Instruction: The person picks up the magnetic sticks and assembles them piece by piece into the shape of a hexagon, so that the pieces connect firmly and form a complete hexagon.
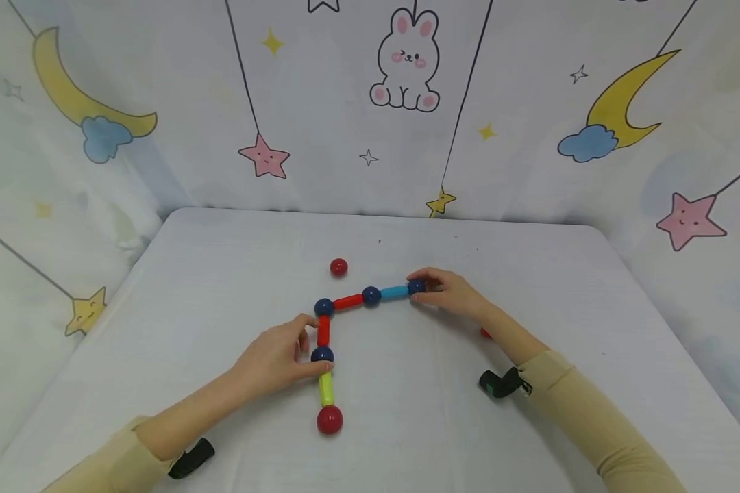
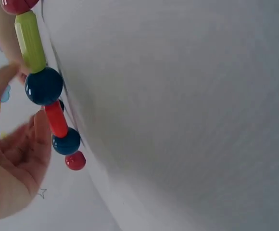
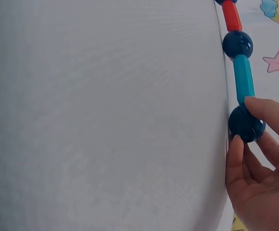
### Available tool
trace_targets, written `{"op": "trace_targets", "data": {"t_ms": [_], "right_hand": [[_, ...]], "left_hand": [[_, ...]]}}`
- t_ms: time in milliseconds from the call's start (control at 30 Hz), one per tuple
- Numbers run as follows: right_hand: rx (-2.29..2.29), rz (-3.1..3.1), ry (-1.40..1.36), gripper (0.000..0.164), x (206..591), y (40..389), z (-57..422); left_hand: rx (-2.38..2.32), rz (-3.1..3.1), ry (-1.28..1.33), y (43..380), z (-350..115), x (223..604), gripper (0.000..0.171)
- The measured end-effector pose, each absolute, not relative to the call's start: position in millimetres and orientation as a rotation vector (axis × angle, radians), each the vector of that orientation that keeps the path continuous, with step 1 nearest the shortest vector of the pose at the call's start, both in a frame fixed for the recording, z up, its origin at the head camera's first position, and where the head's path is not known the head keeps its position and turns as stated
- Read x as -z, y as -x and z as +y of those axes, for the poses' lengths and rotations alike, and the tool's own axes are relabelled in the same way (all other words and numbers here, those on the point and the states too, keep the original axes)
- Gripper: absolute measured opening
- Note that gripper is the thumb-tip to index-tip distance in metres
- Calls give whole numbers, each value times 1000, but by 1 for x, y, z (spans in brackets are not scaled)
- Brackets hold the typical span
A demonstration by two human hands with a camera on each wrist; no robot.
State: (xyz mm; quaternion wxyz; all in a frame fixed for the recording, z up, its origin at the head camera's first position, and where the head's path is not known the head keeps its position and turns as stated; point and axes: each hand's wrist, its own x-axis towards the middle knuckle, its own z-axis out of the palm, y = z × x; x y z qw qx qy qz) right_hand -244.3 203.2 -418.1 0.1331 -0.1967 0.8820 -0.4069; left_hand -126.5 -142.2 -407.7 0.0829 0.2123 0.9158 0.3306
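Observation:
A bent chain of balls and short rods lies on the table. My right hand [image 1: 453,293] pinches the dark blue ball [image 3: 246,123] at its far right end, thumb on one side and fingers on the other. From that ball run a light blue rod [image 1: 395,292], a blue ball [image 1: 371,296], a red rod [image 1: 348,302] and the corner blue ball [image 1: 324,307]. Beside the near leg is my left hand [image 1: 273,359], thumb and fingers spread around a blue ball [image 2: 44,86]. Its index fingertip is right at the red rod [image 2: 56,119]. A yellow-green rod [image 1: 326,388] and red ball [image 1: 329,420] end this leg.
A loose red ball [image 1: 338,267] lies beyond the chain. Another red piece [image 1: 486,333] is mostly hidden behind my right forearm. Black wrist devices [image 1: 500,383] sit below both sleeves. A patterned cloth wall [image 1: 321,185] borders the white table's back edge.

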Motion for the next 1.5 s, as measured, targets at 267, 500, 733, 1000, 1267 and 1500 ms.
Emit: {"op": "trace_targets", "data": {"t_ms": [267,500,733,1000,1267,1500], "right_hand": [[1173,2564,534,42,420,245,203],[1180,2551,538,42,420,244,203],[1171,2559,623,40,419,241,201],[1167,2594,676,38,420,239,194],[1101,2649,638,34,421,239,186],[1093,2671,648,31,418,238,181]], "left_hand": [[-658,2431,-1648,130,-147,396,50],[-431,2367,-1704,129,-139,399,37],[-478,2489,-1722,124,-129,406,37],[-617,2532,-1531,119,-114,411,37],[-691,2480,-1420,121,-104,414,37],[-713,2465,-1360,122,-99,413,37]]}}
